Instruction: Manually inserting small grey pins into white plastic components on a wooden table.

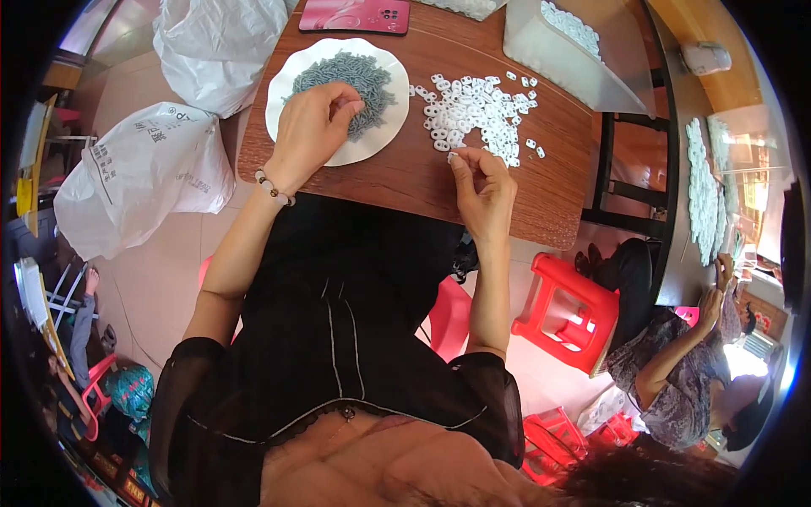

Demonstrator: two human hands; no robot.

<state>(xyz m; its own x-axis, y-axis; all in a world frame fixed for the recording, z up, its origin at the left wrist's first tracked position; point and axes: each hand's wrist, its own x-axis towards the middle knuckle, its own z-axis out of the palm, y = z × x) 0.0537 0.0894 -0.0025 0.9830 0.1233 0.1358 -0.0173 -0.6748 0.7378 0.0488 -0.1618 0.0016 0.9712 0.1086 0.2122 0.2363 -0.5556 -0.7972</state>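
A white plate with a wavy rim (282, 74) holds a heap of small grey-blue rod-like pieces (359, 84). My left hand (314, 127) is over this heap, thumb and fingers pinched together; whatever is between the fingertips is too small to make out. To the right of the plate lies a loose pile of small white plastic pieces with holes (473, 110). At the pile's near edge, my right hand (486, 188) pinches one small white plastic piece (453, 157) between thumb and fingers.
A pink phone (355, 15) lies at the table's far edge. A translucent bin of white pieces (549, 63) stands far right. White sacks (139, 177) rest on the floor at left, a red stool (568, 313) at right. Another person (676, 372) works at a side table.
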